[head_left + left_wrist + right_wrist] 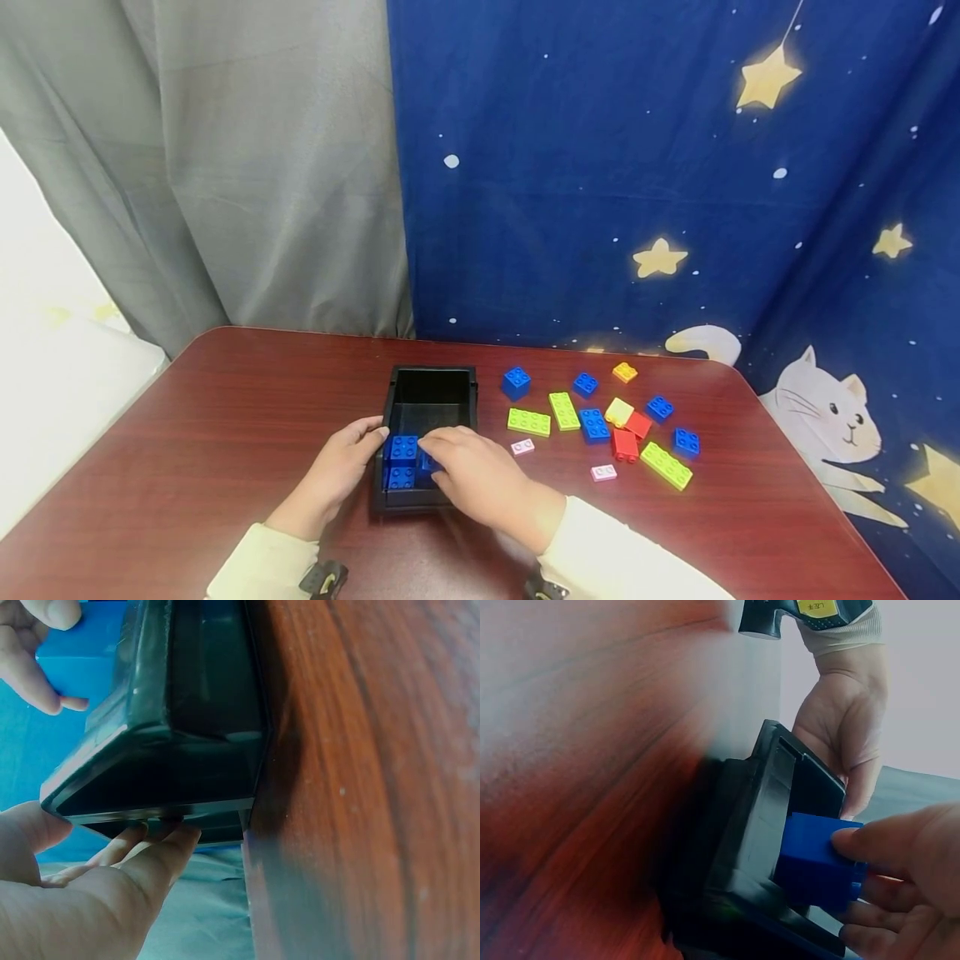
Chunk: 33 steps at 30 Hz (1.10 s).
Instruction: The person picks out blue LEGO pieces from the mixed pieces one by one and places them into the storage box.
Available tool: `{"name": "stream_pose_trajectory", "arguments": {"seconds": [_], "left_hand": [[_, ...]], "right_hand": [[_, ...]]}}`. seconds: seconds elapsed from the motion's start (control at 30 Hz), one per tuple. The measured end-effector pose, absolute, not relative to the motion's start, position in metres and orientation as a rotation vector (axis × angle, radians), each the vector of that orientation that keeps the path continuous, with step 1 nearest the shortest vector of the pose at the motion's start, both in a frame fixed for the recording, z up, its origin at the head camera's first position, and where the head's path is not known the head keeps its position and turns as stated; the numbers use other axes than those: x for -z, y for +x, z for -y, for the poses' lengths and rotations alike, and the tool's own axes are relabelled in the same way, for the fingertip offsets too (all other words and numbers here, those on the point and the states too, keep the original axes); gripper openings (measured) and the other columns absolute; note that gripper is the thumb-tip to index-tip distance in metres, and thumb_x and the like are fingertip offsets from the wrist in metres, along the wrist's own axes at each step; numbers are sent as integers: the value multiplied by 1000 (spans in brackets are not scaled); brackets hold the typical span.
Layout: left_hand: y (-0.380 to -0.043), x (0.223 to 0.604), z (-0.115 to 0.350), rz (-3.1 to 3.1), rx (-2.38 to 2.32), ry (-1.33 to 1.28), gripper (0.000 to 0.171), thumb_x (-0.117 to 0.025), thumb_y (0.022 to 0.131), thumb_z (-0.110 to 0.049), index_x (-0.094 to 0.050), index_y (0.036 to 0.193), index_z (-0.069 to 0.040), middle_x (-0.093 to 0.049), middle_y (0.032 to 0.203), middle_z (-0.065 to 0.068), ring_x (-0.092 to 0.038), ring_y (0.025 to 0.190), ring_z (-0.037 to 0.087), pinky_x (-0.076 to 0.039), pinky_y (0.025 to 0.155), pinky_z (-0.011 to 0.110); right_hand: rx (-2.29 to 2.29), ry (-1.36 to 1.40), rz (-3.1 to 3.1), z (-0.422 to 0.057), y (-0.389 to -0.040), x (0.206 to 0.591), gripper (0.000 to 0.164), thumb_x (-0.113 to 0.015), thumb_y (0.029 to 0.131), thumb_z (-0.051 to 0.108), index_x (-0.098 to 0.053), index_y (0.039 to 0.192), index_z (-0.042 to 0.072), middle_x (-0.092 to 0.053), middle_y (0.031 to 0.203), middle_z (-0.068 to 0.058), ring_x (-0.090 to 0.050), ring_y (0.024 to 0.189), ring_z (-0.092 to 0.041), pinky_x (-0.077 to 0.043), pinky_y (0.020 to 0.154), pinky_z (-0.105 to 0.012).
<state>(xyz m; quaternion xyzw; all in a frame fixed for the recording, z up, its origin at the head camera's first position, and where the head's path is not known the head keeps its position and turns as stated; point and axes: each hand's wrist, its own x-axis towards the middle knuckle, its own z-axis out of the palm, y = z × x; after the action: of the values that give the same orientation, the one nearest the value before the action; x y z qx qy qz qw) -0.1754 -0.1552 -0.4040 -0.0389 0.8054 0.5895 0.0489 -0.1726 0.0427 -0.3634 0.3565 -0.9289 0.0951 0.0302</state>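
Observation:
A black open-topped box (416, 501) stands on the table, longer front to back. My left hand (337, 462) holds its left wall, thumb at the rim and the other fingers along the outside. Between the thumb and fingers of my right hand (480, 479) is a blue toy building brick (814, 859), tilted at the box's near right part. Two blue studded bricks, one at the front left corner (401, 477) and one just behind it (403, 448), lie inside the box. My right hand hides part of the held brick in the head view.
Right of the box lie several loose bricks: blue (516, 383), lime green (528, 422), red (625, 445), pale yellow (619, 412), orange-yellow (625, 372) and small pink ones (522, 447). Grey and blue curtains (540, 208) hang behind the reddish-brown table (225, 433).

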Motion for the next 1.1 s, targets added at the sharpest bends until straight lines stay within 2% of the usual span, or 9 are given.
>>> {"name": "stream_pose_trajectory", "arguments": {"seconds": [0.6,1.1], "left_hand": [[-175,402,156,-2448,-1763,-131,49,-45,101,-21,-39,140,9,-40,143,32,-38,132,45,-33,107,57],[-176,402,156,-2441,-1772,-138,49,-45,101,-20,-39,140,9,-41,142,32,-38,133,44,-34,107,56]], "right_hand": [[-130,1161,2974,-30,-184,365,40,-71,88,21,-65,126,13,-64,126,1,-57,118,-14,-49,96,-28],[-110,1227,2992,-25,-192,370,38,-69,89,23,-65,126,15,-64,125,4,-57,118,-9,-48,97,-24]]}}
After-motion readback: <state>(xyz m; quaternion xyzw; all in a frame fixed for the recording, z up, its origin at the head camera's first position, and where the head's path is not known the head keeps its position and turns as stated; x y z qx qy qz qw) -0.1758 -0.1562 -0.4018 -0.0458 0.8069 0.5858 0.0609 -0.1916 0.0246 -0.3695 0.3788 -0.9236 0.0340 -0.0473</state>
